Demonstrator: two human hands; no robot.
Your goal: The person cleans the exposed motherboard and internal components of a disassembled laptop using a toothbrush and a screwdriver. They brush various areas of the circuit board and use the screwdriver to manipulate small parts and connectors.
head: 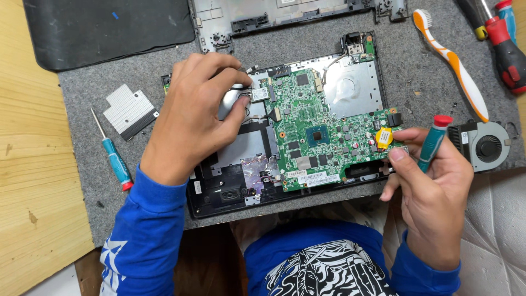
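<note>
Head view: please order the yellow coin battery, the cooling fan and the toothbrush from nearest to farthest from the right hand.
From the right hand:
1. Yellow coin battery, on the green board just left of the fingertips.
2. Cooling fan, on the mat to the right.
3. Toothbrush, lying higher up on the mat.

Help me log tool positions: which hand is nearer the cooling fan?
Right. The right hand, holding a teal screwdriver, sits just beside the cooling fan; the left hand rests across the board.

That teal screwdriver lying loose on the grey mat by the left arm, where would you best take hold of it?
By its thick teal handle, from straight above. The screwdriver lies flat on the felt mat, its thin shaft pointing away and its red cap nearest the left hand's sleeve. Both long sides of the handle look free; fingers probably close across it easily.
</note>
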